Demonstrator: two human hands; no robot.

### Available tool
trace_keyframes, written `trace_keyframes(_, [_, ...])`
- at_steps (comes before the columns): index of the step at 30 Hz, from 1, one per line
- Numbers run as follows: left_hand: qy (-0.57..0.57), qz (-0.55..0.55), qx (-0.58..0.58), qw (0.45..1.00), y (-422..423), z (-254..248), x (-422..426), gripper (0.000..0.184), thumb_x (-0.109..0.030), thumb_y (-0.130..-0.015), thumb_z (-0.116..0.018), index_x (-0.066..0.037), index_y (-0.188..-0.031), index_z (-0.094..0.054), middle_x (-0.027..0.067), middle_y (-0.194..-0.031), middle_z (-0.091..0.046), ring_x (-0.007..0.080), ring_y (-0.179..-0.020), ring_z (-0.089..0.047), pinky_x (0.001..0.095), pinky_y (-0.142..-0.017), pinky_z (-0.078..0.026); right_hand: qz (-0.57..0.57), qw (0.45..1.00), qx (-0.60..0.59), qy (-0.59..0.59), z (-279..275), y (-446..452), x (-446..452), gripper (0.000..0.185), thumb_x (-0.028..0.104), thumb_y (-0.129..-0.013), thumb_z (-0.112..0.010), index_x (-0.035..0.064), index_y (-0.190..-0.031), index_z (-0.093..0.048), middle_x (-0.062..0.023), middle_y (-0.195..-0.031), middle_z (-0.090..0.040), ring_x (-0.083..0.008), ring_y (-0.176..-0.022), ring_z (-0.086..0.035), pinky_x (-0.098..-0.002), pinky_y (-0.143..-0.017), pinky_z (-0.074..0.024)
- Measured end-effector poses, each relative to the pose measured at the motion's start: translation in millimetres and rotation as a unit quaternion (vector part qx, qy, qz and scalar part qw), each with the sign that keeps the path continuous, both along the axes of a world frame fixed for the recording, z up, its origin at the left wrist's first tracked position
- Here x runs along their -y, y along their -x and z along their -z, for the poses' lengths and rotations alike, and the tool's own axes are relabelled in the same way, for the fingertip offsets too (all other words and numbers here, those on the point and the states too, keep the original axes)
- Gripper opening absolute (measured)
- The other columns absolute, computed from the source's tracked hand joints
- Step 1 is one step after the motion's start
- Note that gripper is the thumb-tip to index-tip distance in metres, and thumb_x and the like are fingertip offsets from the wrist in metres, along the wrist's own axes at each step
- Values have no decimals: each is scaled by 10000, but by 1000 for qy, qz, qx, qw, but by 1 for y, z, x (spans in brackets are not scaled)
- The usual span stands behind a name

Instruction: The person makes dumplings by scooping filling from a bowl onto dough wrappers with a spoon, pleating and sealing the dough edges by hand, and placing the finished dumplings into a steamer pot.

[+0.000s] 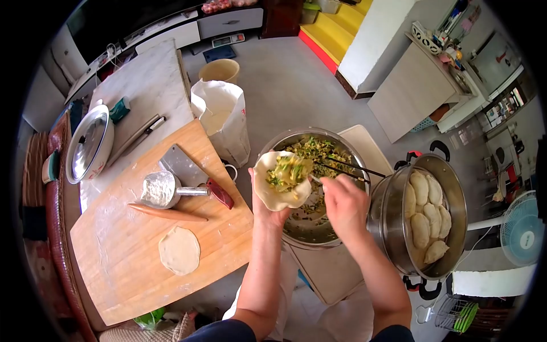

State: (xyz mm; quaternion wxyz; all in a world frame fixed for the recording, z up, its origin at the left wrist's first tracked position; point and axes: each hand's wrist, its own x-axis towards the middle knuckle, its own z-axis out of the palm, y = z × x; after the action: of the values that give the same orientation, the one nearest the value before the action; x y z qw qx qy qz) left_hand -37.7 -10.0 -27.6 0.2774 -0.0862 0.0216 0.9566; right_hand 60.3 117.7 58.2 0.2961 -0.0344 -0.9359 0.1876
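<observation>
My left hand (266,212) cups a round dough wrapper (266,194) from below, its edge wavy and raised around a heap of chopped green and yellow filling (286,171). Closed around what looks like a metal spoon (314,179), my right hand (346,204) is just right of the wrapper; the spoon's far end is blurred at the filling. Beneath both hands stands a large steel bowl (319,242) with more filling. Dark chopsticks (373,172) lean across its right rim. Another flat dough wrapper (179,251) lies on the wooden board (125,273) to the left.
On the board are a cleaver (181,165), a metal scoop of flour (159,189) and a tapered rolling pin (168,212). At right, a steamer pot (393,211) holds several filled dumplings (420,229). An open white sack (231,137) stands beyond the board. A fan (519,231) is far right.
</observation>
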Motion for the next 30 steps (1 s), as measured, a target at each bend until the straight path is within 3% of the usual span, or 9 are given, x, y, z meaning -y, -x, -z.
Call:
trace_keyframes(4, [-4,16,-25,1000,-4,0,-4,609,-591,-1028,-361,-153,-1439,-463,135,-1372,-548,391,-1260,-534,661,-1039,-434,-22,990,-37,-134,26,-7,16,340,-42,-749,-658,40,-1079,-678,-55,-809,-517,-221,-689,-591,-327,-545,-506])
trace_keyframes(8, [-9,29,-7,1000,-3,-1,-3,597,-580,-1042,-315,-159,-1442,-453,189,-1363,-546,476,-1221,-539,679,-1014,-446,-34,991,-42,-125,37,-9,20,370,-37,-741,-648,29,-1104,-673,-57,-818,-508,-221,-723,-591,-328,-567,-518])
trace_keyframes(14, [-35,34,8,999,-1,-1,-3,609,-582,-1045,-279,-148,-1429,-464,225,-1363,-542,495,-1218,-536,682,-984,-461,-68,995,-45,-65,-5,-3,0,329,-51,-722,-660,27,-1040,-699,-60,-848,-552,-228,-742,-619,-350,-577,-524])
trace_keyframes(18, [-123,57,36,990,-1,1,-1,597,-569,-1049,-288,-136,-1411,-481,225,-1362,-544,485,-1208,-546,677,-977,-465,-108,983,-23,-145,-28,3,-7,313,-31,-711,-675,37,-1014,-706,-54,-853,-567,-233,-766,-626,-334,-584,-518])
trace_keyframes(21, [-95,69,31,993,-1,1,-2,567,-540,-1055,-303,-126,-1391,-496,220,-1353,-551,477,-1201,-553,676,-974,-466,-117,984,-5,-135,-49,6,-6,235,-30,-740,-681,28,-966,-712,-65,-831,-587,-244,-748,-634,-335,-599,-519])
trace_keyframes(25, [-40,73,24,996,3,1,-1,505,-484,-1059,-340,-117,-1357,-518,210,-1321,-571,461,-1190,-567,678,-963,-476,-114,989,73,64,-64,0,-21,95,-4,-813,-693,24,-897,-726,-88,-780,-639,-265,-679,-643,-376,-615,-513])
trace_keyframes(30, [25,74,36,996,1,-7,1,439,-436,-1047,-408,-113,-1306,-555,197,-1262,-604,414,-1150,-602,656,-951,-501,-106,976,169,88,-63,0,-33,58,60,-812,-715,48,-864,-738,-90,-764,-646,-291,-688,-634,-386,-627,-491])
